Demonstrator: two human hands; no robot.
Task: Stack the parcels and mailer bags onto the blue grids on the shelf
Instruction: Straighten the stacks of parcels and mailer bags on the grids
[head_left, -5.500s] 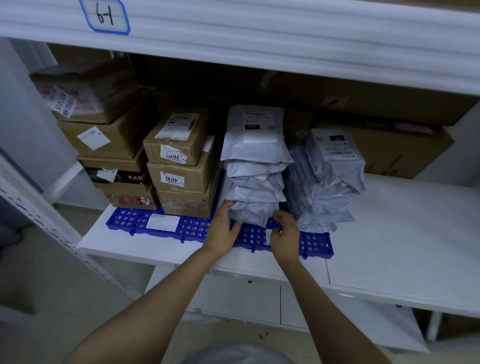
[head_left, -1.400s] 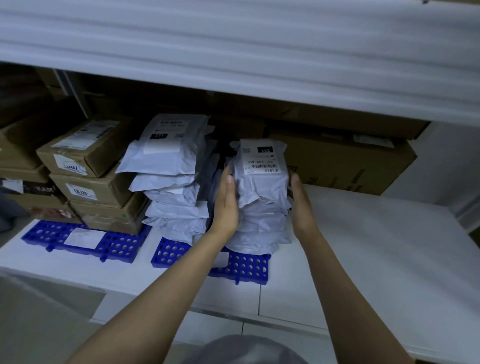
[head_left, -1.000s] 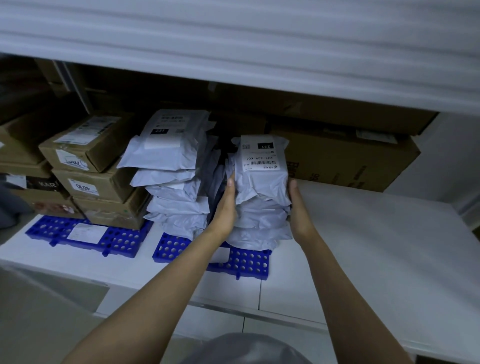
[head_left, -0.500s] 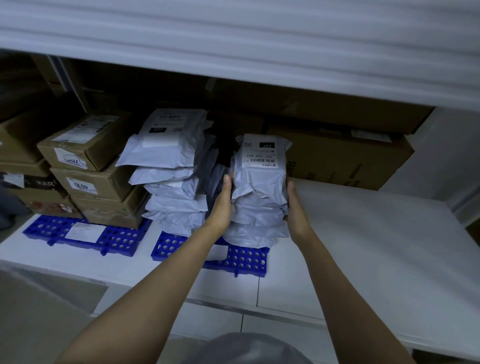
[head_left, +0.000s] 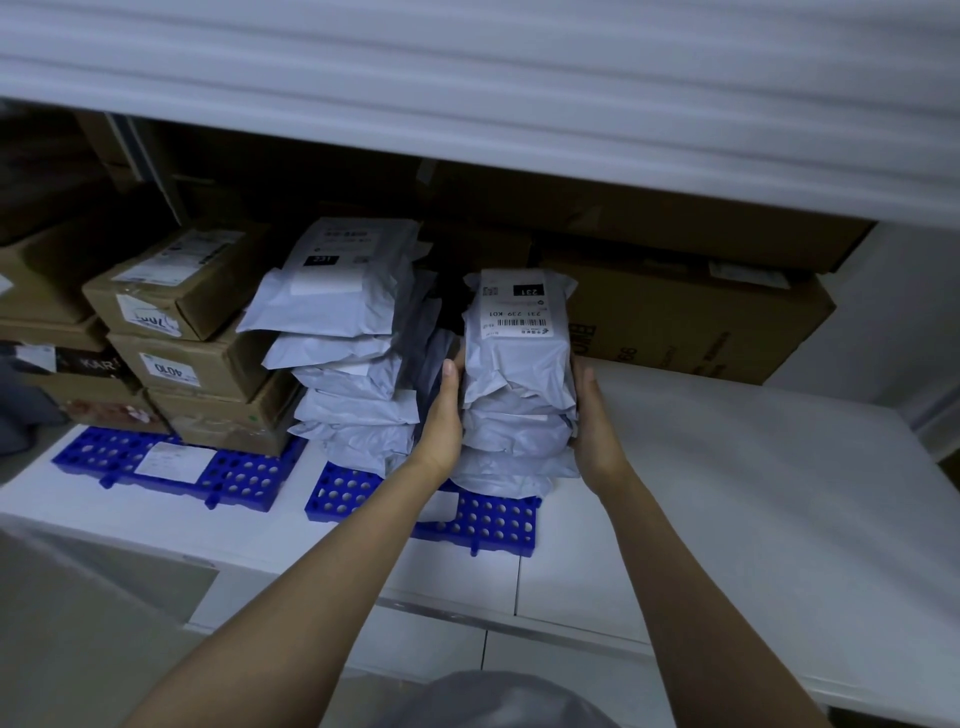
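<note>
A pile of several grey mailer bags (head_left: 519, 384) stands on the right blue grid (head_left: 488, 519), its top bag bearing a barcode label. My left hand (head_left: 441, 415) presses flat on the pile's left side and my right hand (head_left: 597, 431) on its right side, squeezing it between them. A taller pile of grey mailer bags (head_left: 348, 332) stands just left on the same grid. Brown parcels (head_left: 192, 332) are stacked on the left blue grid (head_left: 171, 467).
Large cardboard boxes (head_left: 691, 322) line the back of the white shelf (head_left: 753, 493). The upper shelf's white edge (head_left: 467, 88) hangs low overhead. More brown boxes (head_left: 47, 291) stand at the far left. A loose white label (head_left: 174, 460) lies on the left grid.
Both hands moved from the left pile's base to the sides of the right pile. Over the last second they slid slightly down and the pile now stands straighter.
</note>
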